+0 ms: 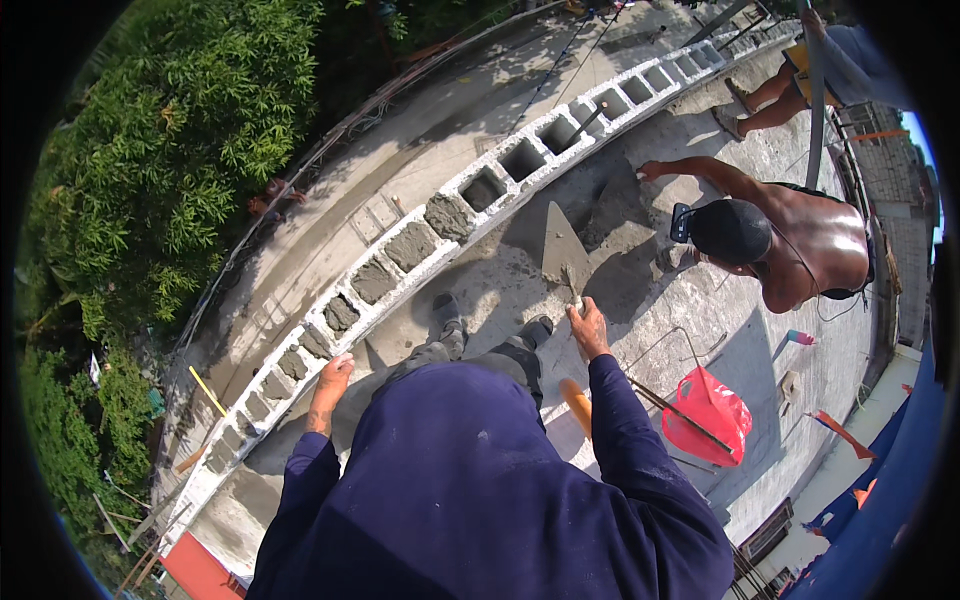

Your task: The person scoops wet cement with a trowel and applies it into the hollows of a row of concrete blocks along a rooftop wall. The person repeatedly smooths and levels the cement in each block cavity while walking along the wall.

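My right hand (588,326) is wrapped round the handle of a pointed trowel (565,250). Its grey blade points away from me over the concrete floor, beside the block wall. My left hand (331,388) rests at the near edge of the hollow concrete block wall (395,292), fingers loosely extended and nothing visible in them. In the wall, the cells nearer me, such as one mortar-filled cell (410,246), hold grey mortar. Farther along, an unfilled cell (482,190) shows dark inside, and a bar (588,122) sticks up from another.
A bent-over co-worker (820,240) reaches toward a patch of wet mortar (618,208) at right. Another person (775,105) stands beyond, near a pole (815,110). A red plastic bag (708,415) and thin metal rods (672,408) lie right of me. Trees (180,150) grow beyond the wall.
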`<state>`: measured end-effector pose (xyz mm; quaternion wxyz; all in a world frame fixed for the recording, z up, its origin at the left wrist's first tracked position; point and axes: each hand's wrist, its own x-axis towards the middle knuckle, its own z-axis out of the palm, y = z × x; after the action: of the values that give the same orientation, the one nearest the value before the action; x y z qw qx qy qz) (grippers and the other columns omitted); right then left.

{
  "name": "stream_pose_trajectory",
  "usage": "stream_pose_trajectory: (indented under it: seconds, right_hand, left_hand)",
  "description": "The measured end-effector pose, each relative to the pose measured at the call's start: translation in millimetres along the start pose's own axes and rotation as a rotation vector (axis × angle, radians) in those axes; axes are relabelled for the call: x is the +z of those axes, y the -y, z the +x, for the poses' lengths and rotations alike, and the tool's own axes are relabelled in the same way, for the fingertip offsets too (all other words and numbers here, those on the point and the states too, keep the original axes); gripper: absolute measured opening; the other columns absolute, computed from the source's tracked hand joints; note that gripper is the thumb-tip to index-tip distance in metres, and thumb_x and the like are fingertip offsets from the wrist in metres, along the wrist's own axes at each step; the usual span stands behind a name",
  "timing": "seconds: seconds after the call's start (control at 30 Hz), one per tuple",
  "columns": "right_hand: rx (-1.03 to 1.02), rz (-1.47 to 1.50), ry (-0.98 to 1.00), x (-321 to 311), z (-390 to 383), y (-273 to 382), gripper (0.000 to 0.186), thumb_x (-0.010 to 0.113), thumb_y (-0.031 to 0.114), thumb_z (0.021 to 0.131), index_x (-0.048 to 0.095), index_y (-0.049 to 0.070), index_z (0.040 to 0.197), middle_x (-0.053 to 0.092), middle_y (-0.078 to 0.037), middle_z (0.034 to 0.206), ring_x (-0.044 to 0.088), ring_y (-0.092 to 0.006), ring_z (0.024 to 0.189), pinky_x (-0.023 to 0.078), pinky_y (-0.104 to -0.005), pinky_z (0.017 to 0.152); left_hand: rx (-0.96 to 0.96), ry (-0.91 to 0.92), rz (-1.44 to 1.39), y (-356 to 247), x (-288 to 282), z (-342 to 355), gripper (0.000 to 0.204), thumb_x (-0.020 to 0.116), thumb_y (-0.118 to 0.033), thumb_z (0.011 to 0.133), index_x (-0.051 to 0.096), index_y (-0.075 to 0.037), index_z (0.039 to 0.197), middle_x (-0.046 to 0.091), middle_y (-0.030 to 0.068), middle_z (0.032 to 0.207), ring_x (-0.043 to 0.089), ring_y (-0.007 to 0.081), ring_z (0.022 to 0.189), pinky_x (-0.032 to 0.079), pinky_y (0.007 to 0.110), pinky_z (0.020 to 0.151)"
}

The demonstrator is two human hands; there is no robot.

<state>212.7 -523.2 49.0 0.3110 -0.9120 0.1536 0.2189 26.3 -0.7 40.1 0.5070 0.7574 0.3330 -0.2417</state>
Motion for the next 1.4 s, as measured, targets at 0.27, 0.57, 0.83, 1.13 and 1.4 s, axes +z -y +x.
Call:
stream_pose_trajectory:
  seconds: [0.27,0.57,0.83,1.13,1.4]
  right_hand:
    - [-0.247,-0.176,-0.214,-18,27,86,0.041,0.06,0.023,0.078,0.046,0.004,0.11,0.061,-0.023,0.094,0.058,-0.0393,0.091,0.046,-0.045,0.077]
    - [-0.311,-0.349,-0.036,18,-9,87,0.045,0.063,0.024,0.075,0.045,0.004,0.111,0.063,-0.023,0.088,0.06,-0.0382,0.087,0.047,-0.0463,0.074]
    - [0.021,0.823,0.523,28,-49,119,0.037,0.058,0.019,0.079,0.048,-0.002,0.108,0.056,-0.009,0.076,0.054,-0.0165,0.053,0.046,-0.03,0.05]
    - [-0.625,0.415,-0.238,-38,-79,217,0.047,0.057,0.016,0.079,0.041,-0.001,0.12,0.059,-0.021,0.096,0.06,-0.0313,0.081,0.048,-0.0365,0.074]
    - [-0.5,0.017,-0.257,5,-36,189,0.051,0.06,0.015,0.075,0.04,0.003,0.12,0.058,-0.026,0.099,0.057,-0.0425,0.09,0.046,-0.0458,0.075]
  left_hand:
    - [0.039,0.096,0.056,-37,17,17,0.037,0.056,-0.026,0.086,0.056,-0.001,0.114,0.064,0.009,0.097,0.058,0.0134,0.07,0.047,0.027,0.065]
    - [-0.19,0.096,0.156,18,-17,-2,0.033,0.054,-0.03,0.084,0.06,-0.007,0.107,0.062,0.0044,0.083,0.057,0.0145,0.06,0.044,0.028,0.051]
    - [-0.177,0.045,0.058,16,-13,4,0.033,0.053,-0.032,0.082,0.061,-0.01,0.105,0.058,-0.0007,0.076,0.053,0.0112,0.057,0.04,0.025,0.046]
    - [-0.061,0.101,0.085,-4,-6,37,0.042,0.054,-0.035,0.084,0.057,-0.006,0.114,0.063,0.0051,0.092,0.06,0.015,0.066,0.044,0.026,0.05]
    - [-0.028,0.158,0.287,36,-2,48,0.034,0.054,-0.034,0.084,0.061,-0.01,0.107,0.061,-0.0005,0.084,0.056,0.0099,0.061,0.043,0.025,0.051]
